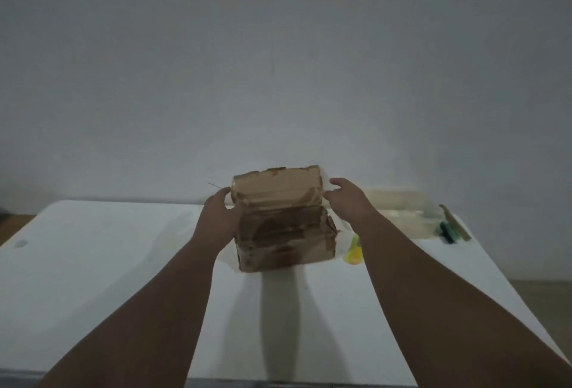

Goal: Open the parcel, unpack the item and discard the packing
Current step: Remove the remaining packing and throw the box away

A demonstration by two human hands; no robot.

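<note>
A worn brown cardboard parcel (283, 226) with patches of tape stands on the white table (108, 257), its far flap raised upright. My left hand (218, 216) holds the parcel's left side, thumb near the raised flap's edge. My right hand (348, 202) hovers just right of the flap with loosely curled fingers; I cannot tell whether it touches the cardboard. What lies inside the parcel is hidden.
A yellow cutter (354, 251) lies on the table just right of the parcel. Clear plastic wrapping (399, 214) and a dark green tool (447, 231) lie at the far right. A grey wall stands directly behind the table.
</note>
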